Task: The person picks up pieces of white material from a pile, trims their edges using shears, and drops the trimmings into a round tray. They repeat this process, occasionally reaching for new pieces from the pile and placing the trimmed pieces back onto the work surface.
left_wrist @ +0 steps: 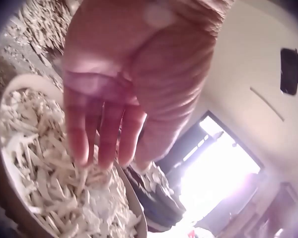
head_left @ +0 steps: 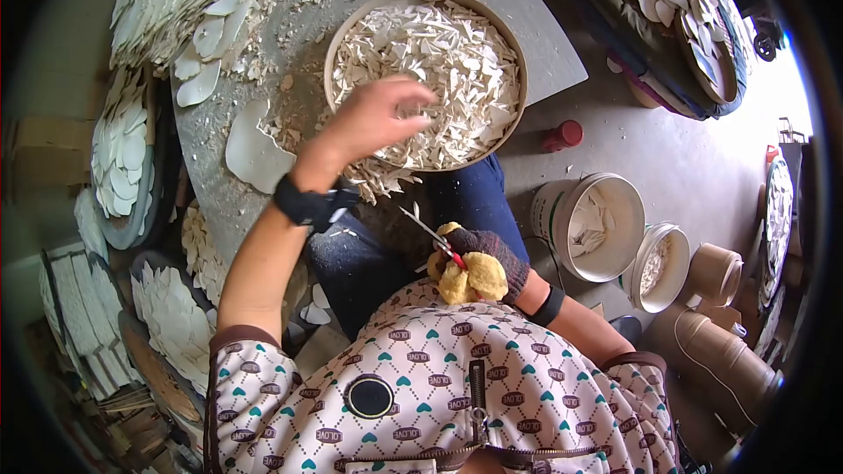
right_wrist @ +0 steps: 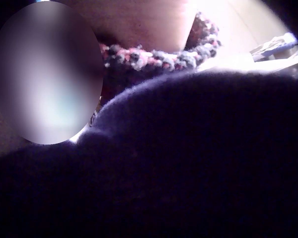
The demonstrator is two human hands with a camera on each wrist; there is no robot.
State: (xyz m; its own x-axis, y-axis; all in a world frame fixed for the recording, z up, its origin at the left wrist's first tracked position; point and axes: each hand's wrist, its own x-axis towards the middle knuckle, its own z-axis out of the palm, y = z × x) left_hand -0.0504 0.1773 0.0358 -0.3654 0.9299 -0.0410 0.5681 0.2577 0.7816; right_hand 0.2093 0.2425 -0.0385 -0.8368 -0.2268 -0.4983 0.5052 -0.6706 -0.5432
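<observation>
My bare left hand (head_left: 376,119) hovers over a round shallow tray (head_left: 524,88) heaped with white chips (head_left: 457,53). Its fingers are loosely bent, and nothing shows between them and the thumb; in the left wrist view the bare palm (left_wrist: 134,64) is above the chips. Over my lap, my right hand (head_left: 487,265) wears a dark knitted glove with yellow fingers and grips red-handled scissors (head_left: 432,230). Their blades point up and left, slightly apart. The right wrist view shows mostly dark cloth and the knitted glove cuff (right_wrist: 139,58); the scissors are hidden there.
A grey table (head_left: 549,44) bears the tray, a large thin white piece (head_left: 255,147) and a pile of flat pieces (head_left: 158,13). To the right on the floor stand a bucket (head_left: 634,211), a smaller bucket (head_left: 683,268) and a red container (head_left: 564,135).
</observation>
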